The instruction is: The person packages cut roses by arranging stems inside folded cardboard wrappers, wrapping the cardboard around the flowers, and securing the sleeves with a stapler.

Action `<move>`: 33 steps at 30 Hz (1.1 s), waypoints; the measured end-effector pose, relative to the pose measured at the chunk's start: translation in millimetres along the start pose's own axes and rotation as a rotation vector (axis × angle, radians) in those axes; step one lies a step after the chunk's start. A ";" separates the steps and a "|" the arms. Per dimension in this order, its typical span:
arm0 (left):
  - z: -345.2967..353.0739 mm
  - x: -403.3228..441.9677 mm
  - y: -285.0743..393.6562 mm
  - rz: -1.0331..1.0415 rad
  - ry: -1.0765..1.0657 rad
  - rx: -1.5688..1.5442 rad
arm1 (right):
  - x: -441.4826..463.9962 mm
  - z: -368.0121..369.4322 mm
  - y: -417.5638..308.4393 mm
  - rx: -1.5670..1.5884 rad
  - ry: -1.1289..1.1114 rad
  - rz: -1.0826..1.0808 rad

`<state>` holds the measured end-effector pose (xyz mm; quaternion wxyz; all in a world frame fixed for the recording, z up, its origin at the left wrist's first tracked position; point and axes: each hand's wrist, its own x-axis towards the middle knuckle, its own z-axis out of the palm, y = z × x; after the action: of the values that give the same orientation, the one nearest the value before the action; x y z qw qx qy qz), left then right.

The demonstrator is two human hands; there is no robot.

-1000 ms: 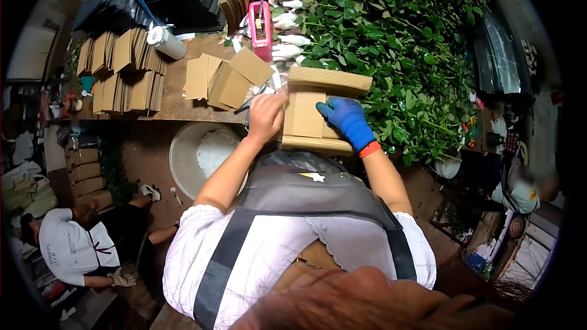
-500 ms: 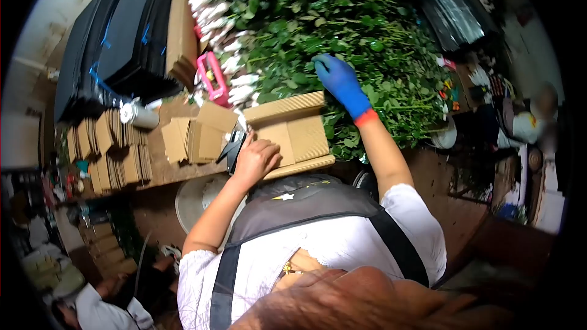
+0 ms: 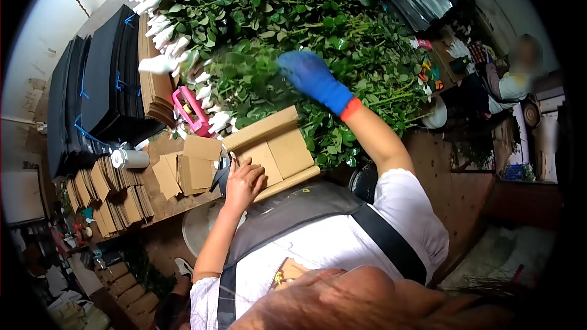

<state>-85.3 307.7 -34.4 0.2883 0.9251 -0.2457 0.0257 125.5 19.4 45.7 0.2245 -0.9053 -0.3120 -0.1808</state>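
Note:
My right hand [image 3: 313, 80], in a blue glove with a red cuff, is closed over the leafy stems at mid-bench. A motion-blurred leafy rose stem [image 3: 244, 68] runs left from its fingers, towards a white-covered head [image 3: 156, 65] standing out from the row. My bare left hand [image 3: 244, 178] rests palm down on an unfolded cardboard wrapper [image 3: 287, 150], fingers bent and slightly apart. Beside its outer edge lies a black tool [image 3: 221, 176], partly hidden, its kind unclear. Leafy rose stems [image 3: 342, 30] cover the bench beyond, with white-covered heads [image 3: 162, 30] lined up at left.
Small cardboard pieces [image 3: 199, 168] and a white cylinder [image 3: 129, 159] stand left, near stacked cardboard [image 3: 119, 201]. A pink-handled item [image 3: 191, 111] lies by the heads. Black sheets [image 3: 113, 67] tied with blue cord stand behind. Another person [image 3: 513, 79] is at far right.
The view has shifted. My right hand has moved left over the stems, and a blurred stem now stretches from it. My left hand stays on the cardboard wrapper.

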 end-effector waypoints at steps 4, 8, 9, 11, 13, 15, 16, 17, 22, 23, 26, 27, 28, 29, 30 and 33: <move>2.8 -5.6 -4.6 -0.088 -0.063 -0.040 | -36.8 -70.0 -53.4 -0.198 -0.033 -0.216; -2.4 -5.0 -8.6 -0.195 -0.087 -0.217 | -108.3 -90.0 -40.5 -0.177 -0.481 -0.152; -0.4 -7.7 -14.0 -0.164 -0.068 -0.249 | -128.5 -88.9 -35.8 -0.210 -0.572 -0.077; -1.8 -7.4 -11.5 -0.172 -0.090 -0.212 | -164.4 -82.0 -25.9 -0.276 -0.748 0.080; -16.0 -0.6 0.0 -0.224 -0.135 -0.297 | -190.7 -66.3 -15.2 -0.292 -0.879 0.168; -11.4 -1.8 -3.0 -0.135 -0.115 -0.192 | -201.8 -58.9 -5.3 -0.261 -0.930 0.190; -10.5 -2.9 -4.7 -0.091 -0.107 -0.137 | -202.6 -56.6 -1.9 -0.221 -0.915 0.168; -9.4 -4.7 -5.6 -0.079 -0.121 -0.118 | -203.3 -54.0 1.8 -0.182 -0.900 0.146; -15.0 2.7 4.5 -0.035 -0.153 -0.111 | -93.5 -64.9 4.3 -0.196 -0.593 0.215; -15.9 5.3 4.2 -0.025 -0.162 -0.116 | -68.8 -49.8 15.2 -0.155 -0.397 0.154; -23.3 9.0 5.8 -0.026 -0.220 -0.129 | -18.2 31.4 54.3 -0.152 -0.028 0.044; -24.3 9.0 6.1 -0.018 -0.226 -0.127 | -15.5 63.3 72.4 -0.292 -0.097 0.036; -23.6 7.8 5.8 -0.029 -0.219 -0.151 | -13.9 93.0 89.0 -0.431 -0.166 0.025; -24.4 8.0 7.1 -0.024 -0.205 -0.157 | -9.5 109.3 96.4 -0.569 -0.233 0.014; -21.5 6.1 6.6 -0.033 -0.190 -0.172 | 0.3 106.3 91.1 -0.431 -0.305 0.120; -14.9 3.1 3.0 -0.048 -0.161 -0.189 | 21.1 44.7 49.2 -0.163 -0.332 0.222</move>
<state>-82.5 312.3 -19.9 0.3541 0.8984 -0.2474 -0.0790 181.3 18.2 3.8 0.1145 -0.9666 -0.2275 -0.0281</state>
